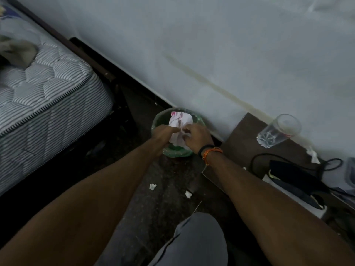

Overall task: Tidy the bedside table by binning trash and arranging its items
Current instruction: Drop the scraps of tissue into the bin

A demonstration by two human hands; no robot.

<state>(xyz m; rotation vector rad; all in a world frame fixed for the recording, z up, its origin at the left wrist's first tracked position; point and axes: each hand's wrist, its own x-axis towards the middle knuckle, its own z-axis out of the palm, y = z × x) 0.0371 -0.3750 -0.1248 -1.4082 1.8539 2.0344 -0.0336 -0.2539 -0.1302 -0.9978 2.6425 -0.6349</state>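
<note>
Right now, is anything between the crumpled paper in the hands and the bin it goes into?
Nothing visible. Both hands, left hand and right hand, hold the crumpled paper directly over the open green-lined bin; its mouth is uncovered.

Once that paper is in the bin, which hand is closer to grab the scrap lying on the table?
Right, probably. The right hand is on the table's side of the bin, so the scrap past the glass lies nearer. The left hand would have to cross over.
</note>
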